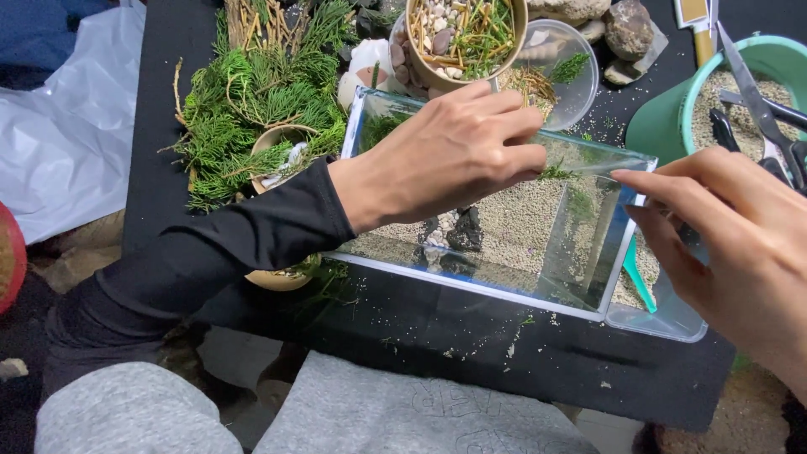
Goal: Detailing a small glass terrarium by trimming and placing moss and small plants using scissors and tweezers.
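The left hand (454, 151) curls loosely over the glass tank (504, 244), pinching a green sprig (556, 173). The right hand (723, 244), open-fingered, touches the tank's end wall.

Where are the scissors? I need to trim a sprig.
In the head view, the scissors lie at the far right across the green bucket of sand, just beyond the right hand.
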